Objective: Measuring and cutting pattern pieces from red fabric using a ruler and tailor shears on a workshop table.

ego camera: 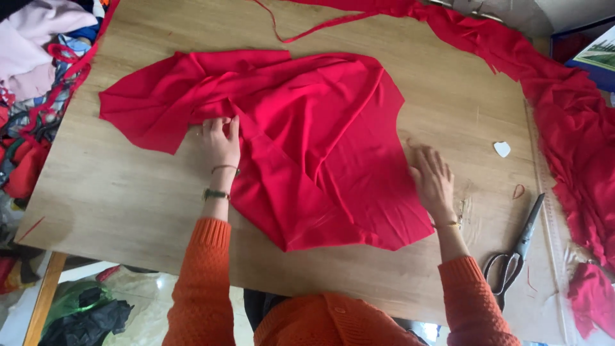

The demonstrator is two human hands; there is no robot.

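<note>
bright, even daylight | soft shadows | right hand (432, 178) slightly blurred

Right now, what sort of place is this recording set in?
Probably a home tailoring or sewing workspace. Both hands, left hand and right hand, smooth red fabric on a wooden table; scissors and white tailor's chalk lie nearby.
</note>
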